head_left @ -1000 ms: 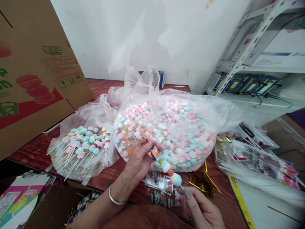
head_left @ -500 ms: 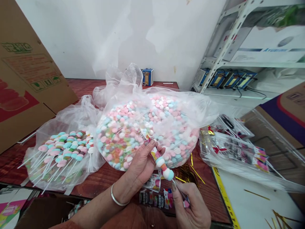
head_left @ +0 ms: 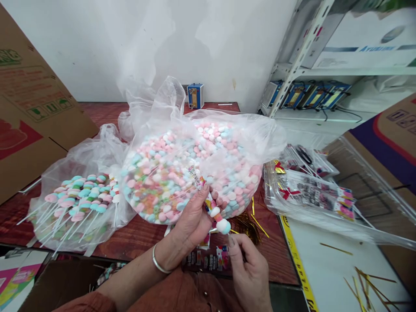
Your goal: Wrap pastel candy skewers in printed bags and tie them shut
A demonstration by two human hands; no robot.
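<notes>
Sliding candy skewer: held slantwise in the air above the worktop's near edge; fewer pieces show below the upper grip than a second ago, ending in the blue-and-white one.
Clear printed wrapper: its far end pokes out beyond the thumb, toward the large marshmallow bag.
Left hand: fingers wrapped around wrapper and candy together.
Right hand: fingers seem pinched on the thin stick just below the last piece, nearer the other hand than a second ago.
Meaning: the skewer is probably deeper in its sleeve, with a short stretch left uncovered.
Loose wrappers: flat at the worktop's near edge, under the hands.
Gold ties: bunched near its right edge.
</notes>
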